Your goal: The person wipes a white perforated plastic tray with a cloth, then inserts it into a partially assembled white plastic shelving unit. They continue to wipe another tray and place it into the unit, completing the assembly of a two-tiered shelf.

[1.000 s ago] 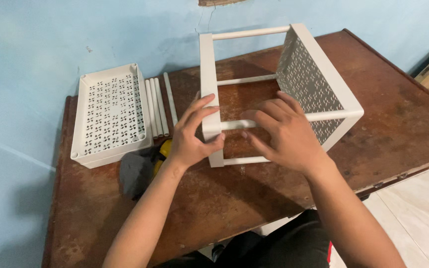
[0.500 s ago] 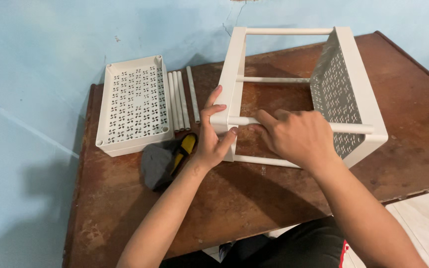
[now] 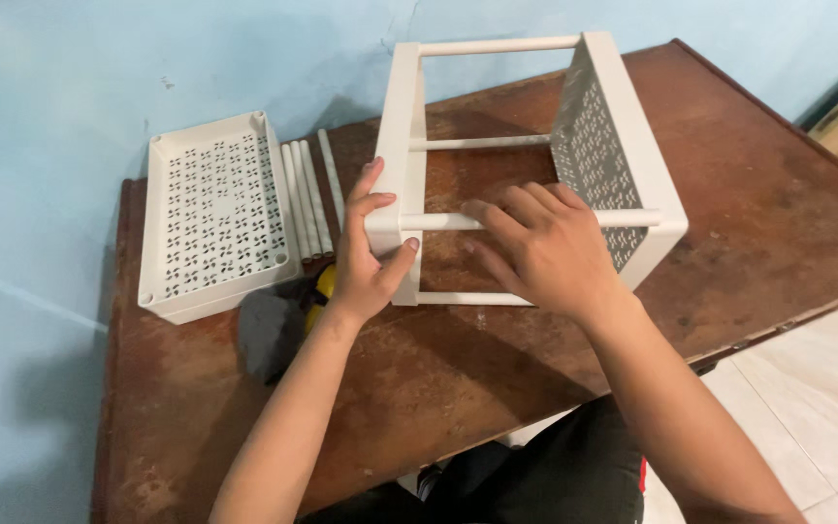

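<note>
left hand (image 3: 366, 257): clamps the near corner of the rack's left end panel, thumb under, fingers up along the panel; closed on it.
right hand (image 3: 545, 247): lies over the front rod (image 3: 438, 221), fingers curled on it; can't tell how tightly it grips.
rack (image 3: 404, 116): white plastic shelf frame, tipped on its side in the middle of the table (image 3: 749, 204); two perforated end panels joined by thin round rods.
risk 1: the rod may sit only loosely in its socket; uneven push from the right hand could pop it out or bend it.
risk 2: the frame stands on narrow edges; a sideways shove could rack it out of square or tip it over.
risk 3: thin plastic at the corner socket might crack under pinch force.
tray (image 3: 210, 213): left of the rack, white, flat, patterned holes, raised rim.
spare rods (image 3: 307, 199): between tray and rack, smooth white tubes lying side by side.
screwdriver (image 3: 324, 283): yellow and black handle, just left of the left wrist, partly hidden.
table: worn brown top, scuffed, blotchy.
wall (image 3: 50, 78): light blue, behind the rack.
</note>
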